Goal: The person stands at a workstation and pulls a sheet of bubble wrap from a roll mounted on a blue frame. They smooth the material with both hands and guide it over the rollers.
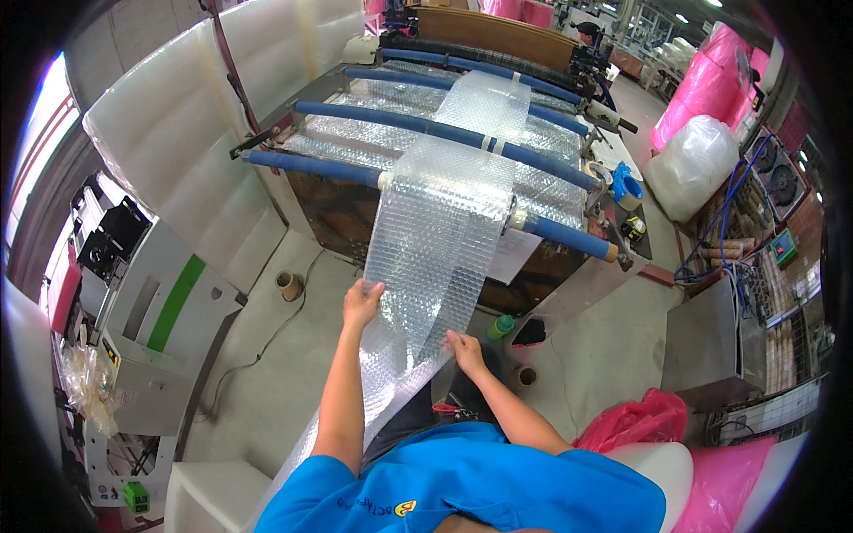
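Blue-sleeved arms rise from the bottom edge – the left hand (360, 305) pinches the left edge of the clear bubble wrap sheet (440, 235), the right hand (466, 351) grips its right edge. At frame centre the sheet runs down from blue rollers (426, 129). Upper right – a bulging clear bag (693, 164) beside pink bags (706, 84).

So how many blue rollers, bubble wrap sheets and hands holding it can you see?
Blue rollers: 4
Bubble wrap sheet: 1
Hands holding the sheet, left hand and right hand: 2
Total: 7
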`<state>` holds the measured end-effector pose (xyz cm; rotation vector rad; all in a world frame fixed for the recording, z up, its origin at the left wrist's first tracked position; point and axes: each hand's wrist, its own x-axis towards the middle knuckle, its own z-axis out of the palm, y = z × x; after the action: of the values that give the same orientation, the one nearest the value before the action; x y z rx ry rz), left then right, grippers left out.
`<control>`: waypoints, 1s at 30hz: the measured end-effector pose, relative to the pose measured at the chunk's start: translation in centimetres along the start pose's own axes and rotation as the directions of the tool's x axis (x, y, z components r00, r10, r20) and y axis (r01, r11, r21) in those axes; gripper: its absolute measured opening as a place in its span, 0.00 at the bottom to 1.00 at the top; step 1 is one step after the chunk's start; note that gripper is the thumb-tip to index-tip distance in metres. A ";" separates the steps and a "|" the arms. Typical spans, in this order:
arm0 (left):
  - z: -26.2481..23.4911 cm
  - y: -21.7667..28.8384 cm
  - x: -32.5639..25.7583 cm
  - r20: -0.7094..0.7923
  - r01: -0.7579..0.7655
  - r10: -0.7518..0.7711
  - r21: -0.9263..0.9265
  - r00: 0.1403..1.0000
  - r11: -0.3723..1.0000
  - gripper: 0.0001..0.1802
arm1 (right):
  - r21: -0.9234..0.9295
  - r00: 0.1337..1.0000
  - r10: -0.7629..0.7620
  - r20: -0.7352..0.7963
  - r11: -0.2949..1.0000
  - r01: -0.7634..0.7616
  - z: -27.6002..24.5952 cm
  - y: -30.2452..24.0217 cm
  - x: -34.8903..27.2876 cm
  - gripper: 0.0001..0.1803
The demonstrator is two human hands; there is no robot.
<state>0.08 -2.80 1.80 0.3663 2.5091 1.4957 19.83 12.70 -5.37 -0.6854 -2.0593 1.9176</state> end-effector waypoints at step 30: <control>1.4 -1.3 0.5 -0.048 -0.080 0.080 -0.009 0.996 0.997 0.17 | 0.024 0.991 0.079 -0.108 0.997 -0.077 0.7 0.9 1.2 0.22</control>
<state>-0.11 -2.09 0.01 0.4395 2.5498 1.5652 18.59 12.68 -6.49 -0.8587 -1.9727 1.8936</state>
